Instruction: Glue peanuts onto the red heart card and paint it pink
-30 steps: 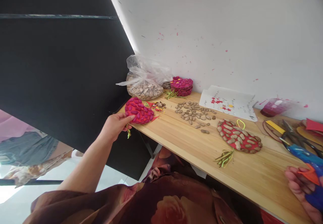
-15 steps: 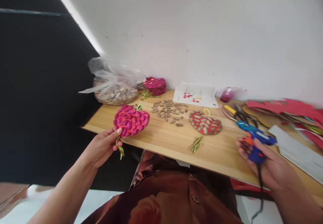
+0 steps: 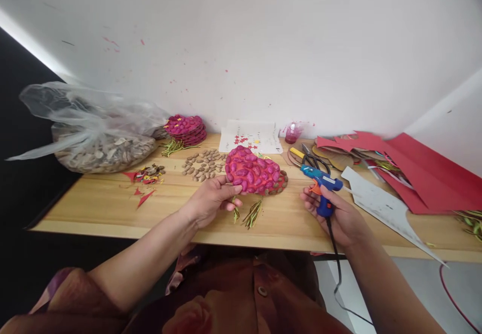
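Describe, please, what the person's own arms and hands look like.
The left hand and the right hand are bare: no glove, ring or watch shows. The left arm has a loose, dark reddish-brown sleeve with some purple, reaching about the elbow. The right arm is uncovered as far as it shows.

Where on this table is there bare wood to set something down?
The table is bare at front left, between the plastic bag, red scraps and left hand. A smaller bare patch shows between the stem bundle and right hand. Behind the glue gun, scissors and red sheets crowd it.
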Demonstrator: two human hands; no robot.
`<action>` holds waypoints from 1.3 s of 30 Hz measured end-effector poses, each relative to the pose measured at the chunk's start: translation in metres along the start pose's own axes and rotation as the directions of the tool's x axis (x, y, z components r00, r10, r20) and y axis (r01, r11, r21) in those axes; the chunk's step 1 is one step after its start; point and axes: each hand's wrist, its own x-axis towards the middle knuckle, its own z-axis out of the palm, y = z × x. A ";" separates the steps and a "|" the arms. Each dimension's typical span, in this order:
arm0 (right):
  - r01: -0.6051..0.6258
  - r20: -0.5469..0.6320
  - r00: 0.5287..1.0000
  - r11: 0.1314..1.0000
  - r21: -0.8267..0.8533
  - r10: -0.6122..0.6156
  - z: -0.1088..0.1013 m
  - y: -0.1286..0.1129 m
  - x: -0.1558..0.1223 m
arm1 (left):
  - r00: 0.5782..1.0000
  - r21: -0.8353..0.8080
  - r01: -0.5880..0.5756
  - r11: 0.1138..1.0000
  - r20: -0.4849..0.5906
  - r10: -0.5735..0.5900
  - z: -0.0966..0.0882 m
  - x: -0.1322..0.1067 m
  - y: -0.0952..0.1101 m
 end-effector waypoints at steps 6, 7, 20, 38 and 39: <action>-0.019 0.017 1.000 1.000 0.025 0.018 -0.006 0.002 0.004 | 1.000 0.016 -0.022 1.000 -0.004 0.022 0.001 0.001 -0.006; -0.022 0.024 0.999 1.000 0.020 0.021 -0.007 0.002 0.004 | 1.000 0.023 -0.028 0.999 -0.012 0.029 0.001 0.001 -0.006; -0.012 0.030 0.999 1.000 0.003 0.012 -0.009 0.004 0.001 | 0.997 0.090 -0.077 0.993 -0.020 0.079 0.011 0.006 -0.012; -0.008 0.018 1.000 1.000 -0.003 0.008 -0.014 0.005 0.003 | 0.998 0.058 -0.068 0.996 -0.013 0.069 0.008 0.005 -0.016; -0.009 0.010 1.000 1.000 -0.009 0.009 -0.012 0.004 0.003 | 0.997 0.060 -0.076 0.995 -0.015 0.077 0.007 0.003 -0.016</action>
